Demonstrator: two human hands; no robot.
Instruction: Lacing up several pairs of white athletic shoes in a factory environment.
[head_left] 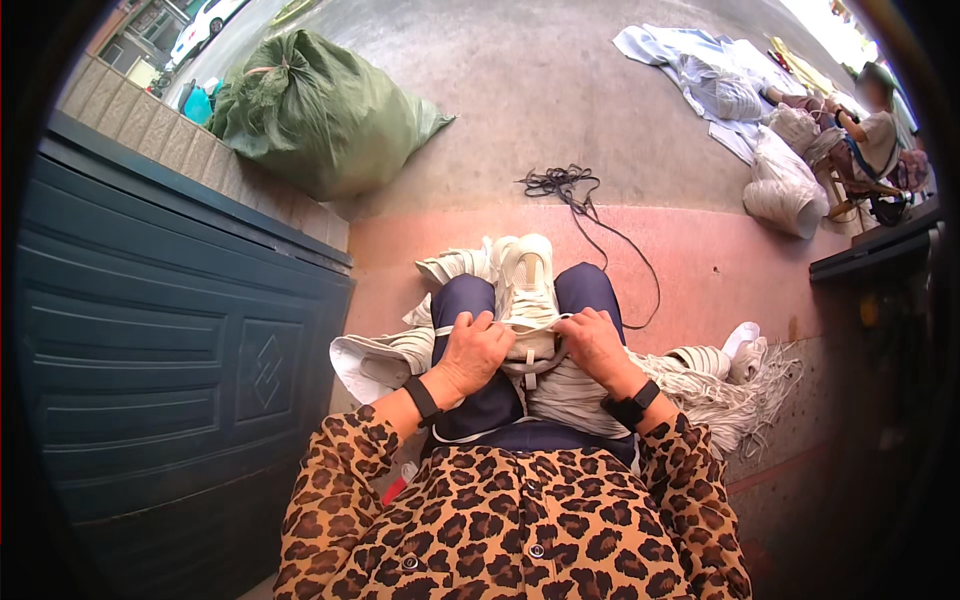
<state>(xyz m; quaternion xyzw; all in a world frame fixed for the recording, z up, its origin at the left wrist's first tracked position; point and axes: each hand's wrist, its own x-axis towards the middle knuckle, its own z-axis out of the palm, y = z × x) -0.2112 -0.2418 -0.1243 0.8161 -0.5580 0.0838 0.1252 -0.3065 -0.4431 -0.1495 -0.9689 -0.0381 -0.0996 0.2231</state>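
Observation:
Between my knees a white sneaker (528,275) rests with its toe pointing away from me. A pale shoelace (530,326) runs from its upper eyelets out to both sides. My left hand (474,352) is closed on the lace at the shoe's left, and my right hand (597,348) pinches it at the right. The lace is drawn across the front of the shoe's opening. Beneath and beside my legs lie stacks of pale shoe pieces (575,395). A heap of loose white laces (755,400) spreads on the right.
A big green sack (310,115) stands at the far left, past a dark blue door (180,340). Black cord (565,185) lies tangled on the floor ahead. At the far right another person (870,135) sits among white bundles (785,185). White shoe pieces (375,360) lie by my left leg.

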